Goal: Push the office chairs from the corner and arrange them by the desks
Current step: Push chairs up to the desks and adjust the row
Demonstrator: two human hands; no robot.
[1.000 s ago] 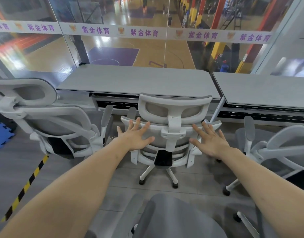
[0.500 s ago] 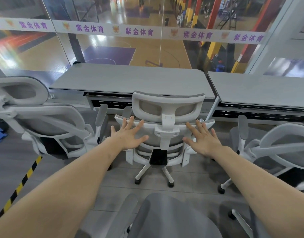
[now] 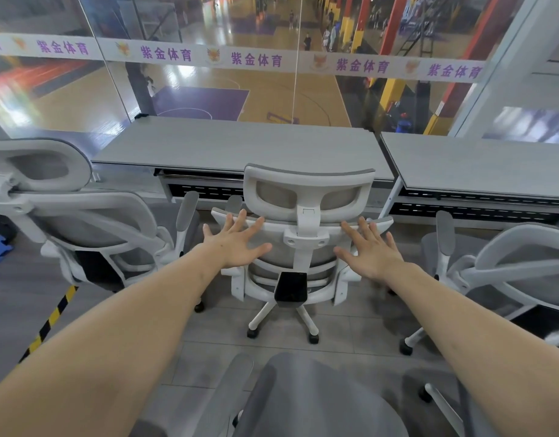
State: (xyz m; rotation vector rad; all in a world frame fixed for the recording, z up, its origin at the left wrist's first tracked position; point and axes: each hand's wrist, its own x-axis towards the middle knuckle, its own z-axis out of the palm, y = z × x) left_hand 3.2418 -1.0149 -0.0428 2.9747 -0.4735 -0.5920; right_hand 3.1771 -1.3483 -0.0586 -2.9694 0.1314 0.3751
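We see 2 grey desks side by side along a glass wall [image 3: 208, 89], the left desk [image 3: 240, 146] and the right desk [image 3: 480, 159], both tops bare, with a dark slotted tray under each front edge whose contents we cannot make out. The middle chair [image 3: 306, 197], white-framed with grey mesh, stands facing the left desk, its headrest just at the desk's front edge and its castors on the grey floor [image 3: 335, 313]. Our left hand [image 3: 237, 244] reaches out with fingers spread and straight, holding nothing, over the left part of the chair's backrest; our right hand [image 3: 371, 247] does the same on the right part. We cannot tell whether either palm touches the mesh. A 2nd chair [image 3: 92, 216] stands just left, a 3rd chair [image 3: 508, 263] to the right by the right desk, and a 4th chair's grey seat [image 3: 319, 395] lies nearest us, between our forearms.
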